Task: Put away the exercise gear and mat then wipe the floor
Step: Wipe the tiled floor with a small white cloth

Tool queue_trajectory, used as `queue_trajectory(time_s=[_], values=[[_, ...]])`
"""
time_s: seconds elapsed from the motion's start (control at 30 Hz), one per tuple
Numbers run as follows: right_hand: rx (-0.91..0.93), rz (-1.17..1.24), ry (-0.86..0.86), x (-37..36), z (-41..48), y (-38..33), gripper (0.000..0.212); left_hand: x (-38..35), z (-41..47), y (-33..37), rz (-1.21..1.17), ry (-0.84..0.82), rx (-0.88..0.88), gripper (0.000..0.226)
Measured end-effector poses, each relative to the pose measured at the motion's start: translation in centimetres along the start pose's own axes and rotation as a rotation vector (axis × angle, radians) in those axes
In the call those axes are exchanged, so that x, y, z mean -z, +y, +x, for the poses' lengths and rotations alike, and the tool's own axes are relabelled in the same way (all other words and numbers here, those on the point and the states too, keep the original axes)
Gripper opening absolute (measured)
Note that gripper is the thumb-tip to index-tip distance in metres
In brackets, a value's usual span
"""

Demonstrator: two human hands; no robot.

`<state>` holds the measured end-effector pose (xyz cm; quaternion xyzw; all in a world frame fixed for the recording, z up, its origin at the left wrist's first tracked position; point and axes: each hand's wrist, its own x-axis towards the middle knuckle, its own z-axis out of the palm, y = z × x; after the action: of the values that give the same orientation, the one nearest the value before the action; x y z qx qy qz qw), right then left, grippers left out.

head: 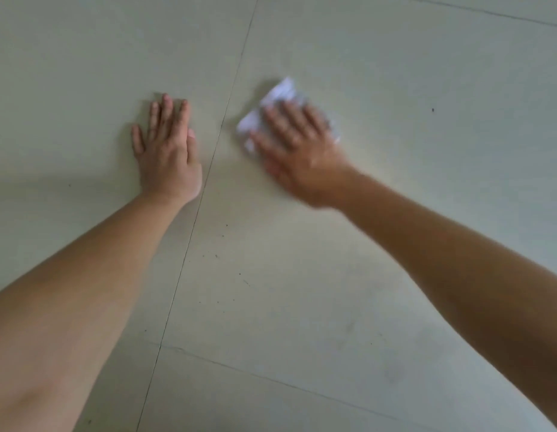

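Pale tiled floor [302, 307] is mid-wipe, seemingly the last step: right hand [302, 148] presses crumpled white cloth [280, 92] flat-fingered, left hand [168, 157] rests splayed flat, dark specks [433, 110] yet to clear.

L hand [169, 160] & R hand [302, 157] bare, forearms [83, 275] bare to frame edge, R hand motion-blurred.

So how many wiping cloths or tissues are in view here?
1. A white crumpled tissue lies on the floor under the right hand, right of the tile joint; the left hand rests flat with none.
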<state>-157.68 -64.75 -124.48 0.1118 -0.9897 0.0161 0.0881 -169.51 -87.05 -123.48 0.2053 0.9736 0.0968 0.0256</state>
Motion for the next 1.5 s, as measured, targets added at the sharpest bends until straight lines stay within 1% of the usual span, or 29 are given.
queue_trajectory(time_s=[0.07,0.1,0.13,0.2,0.23,0.33,0.37,0.43,0.47,0.5,0.53,0.7,0.73,0.77,0.83,0.9,0.97,1.03,1.07,1.1,1.13,1.17,1.23,1.27,1.3,1.33,1.43,1.47,1.5], values=[[0.249,0.05,-0.131,0.4,-1.7,-2.9,0.051,-0.2,-0.1,-0.1,-0.002,0.021,-0.015,0.053],[0.34,0.097,-0.215,1.2,-2.5,-3.8,0.052,-0.2,-0.1,-0.2,-0.001,0.034,-0.022,0.053],[0.408,0.132,-0.249,1.5,-3.1,-4.3,0.052,-0.2,-0.1,-0.2,0.001,0.04,-0.025,0.053],[0.495,0.172,-0.238,1.3,-2.6,-2.7,0.05,-0.3,-0.1,-0.2,0.005,0.03,-0.013,0.052],[0.507,0.139,-0.205,0.7,-1.5,-1.1,0.049,-0.2,-0.1,-0.2,0.014,0.022,-0.007,0.052],[0.374,-0.039,-0.061,-0.7,3.2,6.2,0.047,-0.2,-0.1,-0.2,0.029,0.013,-0.002,0.053],[0.269,-0.106,-0.108,-0.5,4.8,8.5,0.048,-0.2,0.0,-0.2,0.032,0.016,0.0,0.053],[-0.065,-0.078,-0.243,-0.1,7.7,11.4,0.059,-0.3,0.1,-0.1,0.034,0.029,-0.002,0.053],[-0.247,-0.01,-0.269,0.1,8.9,12.0,0.062,-0.4,0.0,-0.1,0.031,0.033,-0.001,0.053],[-0.375,0.051,-0.264,0.4,10.2,12.0,0.062,-0.4,0.0,-0.1,0.028,0.035,0.002,0.052],[-0.451,0.083,-0.249,0.4,11.4,11.8,0.062,-0.5,0.0,-0.2,0.026,0.039,0.002,0.052],[-0.557,0.143,-0.311,0.5,15.1,11.5,0.061,-0.5,-0.1,-0.2,0.03,0.048,-0.009,0.051],[-0.537,0.133,-0.309,0.3,15.0,11.0,0.061,-0.4,-0.1,-0.2,0.035,0.046,-0.005,0.051],[-0.459,0.112,-0.307,0.1,14.7,10.3,0.062,-0.4,-0.1,-0.1,0.04,0.046,-0.002,0.052],[-0.194,0.049,-0.256,-0.2,13.0,8.1,0.062,-0.4,0.0,0.0,0.044,0.04,0.003,0.052],[0.061,0.022,-0.14,-0.8,10.0,5.8,0.057,-0.5,0.1,0.0,0.044,0.041,0.005,0.052],[0.258,0.015,-0.197,-0.9,7.4,5.3,0.055,-0.5,0.0,-0.1,0.054,0.046,0.008,0.051],[0.346,-0.046,-0.232,-0.7,6.7,7.6,0.053,-0.4,0.0,-0.1,0.054,0.044,0.01,0.051],[0.335,-0.098,-0.239,-0.6,6.9,9.2,0.051,-0.5,0.0,0.0,0.049,0.043,0.009,0.052],[0.247,-0.145,-0.188,-0.7,7.2,11.5,0.048,-0.4,0.0,0.0,0.043,0.044,0.008,0.052],[0.086,-0.158,-0.146,-0.8,7.5,14.0,0.048,-0.4,0.0,0.0,0.038,0.046,0.009,0.052],[-0.145,-0.1,-0.157,-0.3,7.4,16.1,0.05,-0.4,-0.1,0.0,0.032,0.047,0.011,0.052],[-0.748,0.092,-0.162,0.8,6.5,18.3,0.058,-0.4,0.0,0.0,0.031,0.05,0.013,0.051],[-0.931,0.136,-0.138,1.0,6.1,17.9,0.06,-0.4,0.0,0.0,0.033,0.053,0.01,0.051],[-0.973,0.135,-0.145,1.0,5.7,16.5,0.06,-0.5,0.0,-0.1,0.036,0.055,0.006,0.051],[-0.905,0.102,-0.149,0.8,5.3,14.6,0.06,-0.5,0.0,-0.1,0.037,0.054,0.002,0.05],[-0.424,0.03,0.008,-0.4,2.0,7.8,0.052,-0.3,0.0,0.0,0.037,0.055,-0.008,0.051],[-0.276,0.047,0.017,-0.3,0.6,5.3,0.051,-0.3,0.0,0.0,0.038,0.058,-0.011,0.05],[-0.145,0.086,-0.037,0.3,-1.1,3.2,0.052,-0.2,-0.1,0.1,0.036,0.061,-0.014,0.05]])
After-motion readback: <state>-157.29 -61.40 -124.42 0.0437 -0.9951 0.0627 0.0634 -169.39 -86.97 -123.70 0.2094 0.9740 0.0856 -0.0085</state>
